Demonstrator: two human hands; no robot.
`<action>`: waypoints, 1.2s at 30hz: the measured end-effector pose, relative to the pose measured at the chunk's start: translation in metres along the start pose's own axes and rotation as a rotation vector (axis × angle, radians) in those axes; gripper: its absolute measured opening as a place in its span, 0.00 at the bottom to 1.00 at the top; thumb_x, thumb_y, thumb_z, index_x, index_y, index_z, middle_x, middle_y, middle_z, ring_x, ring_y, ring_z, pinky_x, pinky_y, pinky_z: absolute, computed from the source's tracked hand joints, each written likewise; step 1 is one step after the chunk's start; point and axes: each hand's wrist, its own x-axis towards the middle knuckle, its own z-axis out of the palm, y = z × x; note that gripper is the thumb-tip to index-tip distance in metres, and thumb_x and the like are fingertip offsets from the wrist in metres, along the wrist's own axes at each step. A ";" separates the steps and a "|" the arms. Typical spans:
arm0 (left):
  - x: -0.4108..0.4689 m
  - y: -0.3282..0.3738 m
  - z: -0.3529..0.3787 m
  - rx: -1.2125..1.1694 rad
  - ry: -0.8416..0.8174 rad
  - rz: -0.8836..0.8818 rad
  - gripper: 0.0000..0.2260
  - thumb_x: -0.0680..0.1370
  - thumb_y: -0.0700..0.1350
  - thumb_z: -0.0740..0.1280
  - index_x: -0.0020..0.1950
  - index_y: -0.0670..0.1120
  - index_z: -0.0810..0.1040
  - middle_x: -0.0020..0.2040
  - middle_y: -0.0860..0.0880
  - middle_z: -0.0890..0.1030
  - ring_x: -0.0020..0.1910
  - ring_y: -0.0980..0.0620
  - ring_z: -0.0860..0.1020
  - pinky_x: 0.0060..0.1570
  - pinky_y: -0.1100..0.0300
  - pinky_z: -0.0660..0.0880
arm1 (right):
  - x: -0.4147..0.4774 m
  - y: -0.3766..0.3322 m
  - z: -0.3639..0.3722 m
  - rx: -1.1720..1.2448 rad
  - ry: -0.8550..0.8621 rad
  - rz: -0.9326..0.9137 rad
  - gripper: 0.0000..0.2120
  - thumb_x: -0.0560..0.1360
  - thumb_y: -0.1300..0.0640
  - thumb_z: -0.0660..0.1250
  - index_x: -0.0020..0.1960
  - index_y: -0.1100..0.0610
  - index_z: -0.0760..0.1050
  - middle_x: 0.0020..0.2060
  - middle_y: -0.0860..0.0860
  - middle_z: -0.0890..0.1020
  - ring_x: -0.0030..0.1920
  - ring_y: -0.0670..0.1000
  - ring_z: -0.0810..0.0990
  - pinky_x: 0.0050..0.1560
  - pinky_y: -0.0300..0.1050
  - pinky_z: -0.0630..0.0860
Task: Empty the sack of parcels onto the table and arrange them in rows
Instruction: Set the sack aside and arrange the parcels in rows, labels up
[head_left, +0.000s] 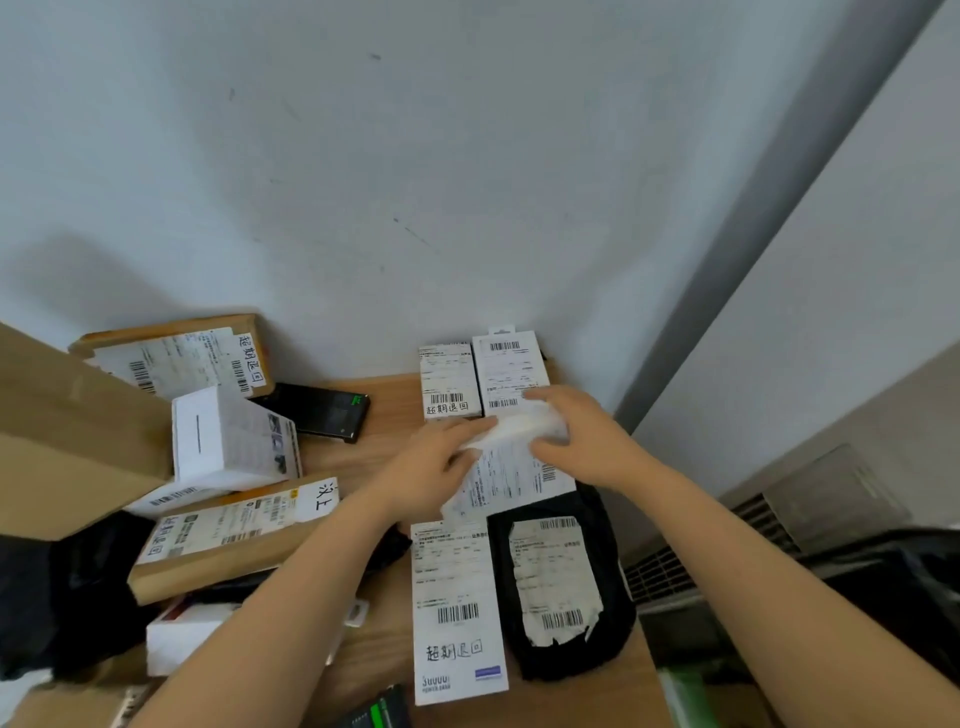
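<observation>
A tall plain cardboard box (67, 441) fills the far left edge, with a crumpled black plastic bag (62, 597) below it. Against the white wall lies a flat brown carton (176, 358) with a barcode label on top. In front of it a white box (228, 441) sits tilted, leaning over a long brown carton (228, 540) that lies slantwise. Below that is a white and red box (182, 634), partly hidden by the left forearm. A black box (322, 410) lies behind the white box, on the wooden bench (384, 405).

Right of centre, parcels are laid in rows of two. At the wall two small white boxes stand side by side, touching: the left label box (449, 382) and the right label box (511, 369). In the middle row, the left grip (431, 467), a bare hand, pinches the left edge of a soft white pouch (514, 467), whose label faces up. The right grip (582, 441) has its fingers curled over the pouch's crumpled top right part. In the nearest row a long white power bank box (457, 608) lies just beside a black soft parcel (561, 592) with a torn label. The pouch's lower edge overlaps both.

Beyond the bench's right edge is a slatted grey vent (670, 571).
</observation>
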 end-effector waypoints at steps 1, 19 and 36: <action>0.004 0.003 -0.001 0.072 0.001 0.058 0.21 0.82 0.47 0.59 0.75 0.56 0.63 0.71 0.53 0.68 0.69 0.54 0.66 0.69 0.56 0.62 | 0.001 0.002 0.000 -0.060 -0.063 -0.020 0.28 0.74 0.54 0.68 0.72 0.50 0.66 0.66 0.47 0.71 0.66 0.49 0.68 0.66 0.46 0.67; -0.011 -0.029 0.005 0.452 0.470 -0.133 0.12 0.70 0.38 0.71 0.53 0.43 0.79 0.46 0.46 0.79 0.41 0.44 0.77 0.38 0.54 0.74 | 0.042 0.010 0.014 0.592 0.364 0.476 0.18 0.77 0.46 0.67 0.61 0.55 0.71 0.55 0.50 0.79 0.50 0.48 0.78 0.49 0.43 0.76; -0.029 -0.061 -0.004 0.590 0.382 -0.297 0.09 0.69 0.39 0.72 0.48 0.44 0.80 0.43 0.48 0.79 0.42 0.46 0.77 0.40 0.53 0.75 | 0.082 0.028 0.046 -0.438 0.049 0.057 0.29 0.77 0.39 0.61 0.75 0.45 0.59 0.78 0.54 0.51 0.76 0.58 0.47 0.75 0.57 0.54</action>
